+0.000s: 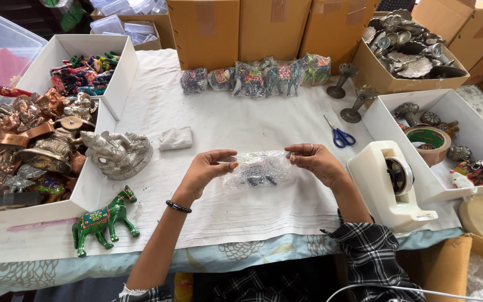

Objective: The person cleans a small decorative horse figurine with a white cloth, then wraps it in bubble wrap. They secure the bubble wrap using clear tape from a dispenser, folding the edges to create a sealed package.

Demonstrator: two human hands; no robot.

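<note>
Both hands, left hand (207,169) and right hand (315,162), pinch the ends of a clear bubble-wrap bundle (256,170) around a small dark figurine, held just above the white-clothed bench (241,126), mid-wrapping.

A table (157,260) under a white cloth (225,120), crowded with craft goods

Taking the blue-handled scissors (339,136) as landmark: a white tape dispenser (389,184) sits just right and nearer; two metal stands (349,95) just behind; wrapped elephant figurines (255,77) behind-left; a folded cloth (175,138), silver figurine (117,154) and green horse (103,220) far left.

Green painted horse (103,221), blue-handled scissors (339,135), white cloth (225,123), black-and-white plaid sleeve (373,251)
</note>
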